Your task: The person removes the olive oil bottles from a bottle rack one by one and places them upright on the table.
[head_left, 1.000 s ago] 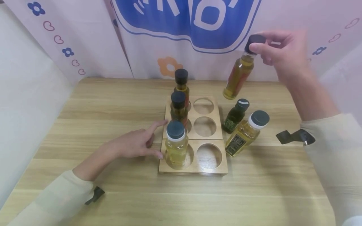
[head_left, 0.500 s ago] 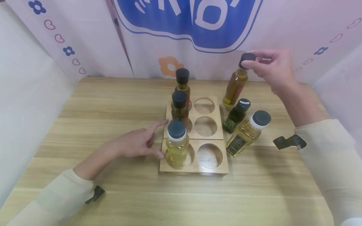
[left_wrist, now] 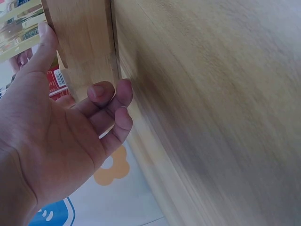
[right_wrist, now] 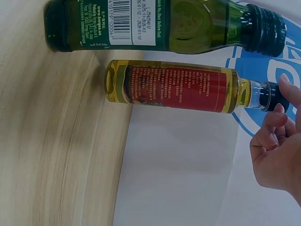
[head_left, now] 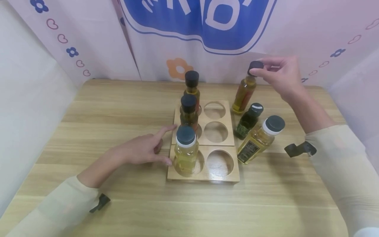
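Observation:
My right hand (head_left: pixel 282 77) pinches the black cap of a slim oil bottle (head_left: pixel 244 93) behind the rack's right side. The bottle has a red label and leans slightly; whether its base touches the table I cannot tell. My left hand (head_left: pixel 142 149) rests at the left side of a wooden bottle rack (head_left: pixel 231 131), forefinger and thumb extended to its edge, other fingers loosely bent. In the rack's left column stand two black-capped oil bottles (head_left: pixel 189 117) and, at the front, a pale oil bottle (head_left: pixel 186 153) with a dark green cap. The right column's holes hold nothing.
Right of the rack stand a small dark green bottle (head_left: pixel 247 123) and a square pale-yellow oil bottle (head_left: pixel 257 141) with a black label. A printed curtain (head_left: pixel 154 62) hangs behind the wooden table (head_left: pixel 118 108).
My right hand has come down and to the left with the slim oil bottle, bringing its base down towards the table. My left hand stays at the rack.

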### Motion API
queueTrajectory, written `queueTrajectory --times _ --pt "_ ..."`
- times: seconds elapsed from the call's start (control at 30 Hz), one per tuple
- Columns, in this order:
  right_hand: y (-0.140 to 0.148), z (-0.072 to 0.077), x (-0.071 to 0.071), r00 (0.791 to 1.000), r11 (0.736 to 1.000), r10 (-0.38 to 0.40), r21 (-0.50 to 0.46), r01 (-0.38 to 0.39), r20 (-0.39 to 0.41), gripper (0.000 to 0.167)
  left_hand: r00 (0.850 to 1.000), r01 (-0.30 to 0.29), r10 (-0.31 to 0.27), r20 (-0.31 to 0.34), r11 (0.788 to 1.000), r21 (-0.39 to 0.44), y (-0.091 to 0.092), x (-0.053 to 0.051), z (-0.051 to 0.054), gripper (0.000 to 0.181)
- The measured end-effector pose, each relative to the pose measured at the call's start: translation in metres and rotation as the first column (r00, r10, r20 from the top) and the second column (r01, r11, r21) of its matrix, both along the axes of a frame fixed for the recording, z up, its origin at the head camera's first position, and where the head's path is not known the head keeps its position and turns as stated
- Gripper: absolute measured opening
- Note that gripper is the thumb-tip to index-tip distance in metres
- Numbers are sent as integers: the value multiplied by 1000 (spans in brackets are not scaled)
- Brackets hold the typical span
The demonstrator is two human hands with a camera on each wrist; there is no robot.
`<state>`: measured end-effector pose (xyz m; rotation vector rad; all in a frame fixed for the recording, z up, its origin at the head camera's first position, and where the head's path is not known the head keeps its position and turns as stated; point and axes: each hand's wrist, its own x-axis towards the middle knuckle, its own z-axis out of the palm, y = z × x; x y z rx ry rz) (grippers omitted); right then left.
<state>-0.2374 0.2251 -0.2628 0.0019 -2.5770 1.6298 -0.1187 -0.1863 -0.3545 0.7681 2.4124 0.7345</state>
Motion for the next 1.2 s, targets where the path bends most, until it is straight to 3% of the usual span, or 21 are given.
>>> queueTrajectory --times 0.4,0.73,1.0,1.2 --pt "2 -6 -3 999 999 33 14 -32 -35 28 1000 -11 11 20 1000 -2 1 0 0 112" --pt "2 -9 -3 1000 999 25 31 -25 -12 37 1000 -2 2 8 1000 -5 1 0 -2 112" --pt "5 -11 -4 999 999 41 31 -40 -28 28 1000 1 -1 8 1000 -2 1 0 -2 112" --pt "6 -11 -7 1000 1000 24 17 -25 14 46 1000 3 -3 6 1000 -6 1 -1 -1 113"
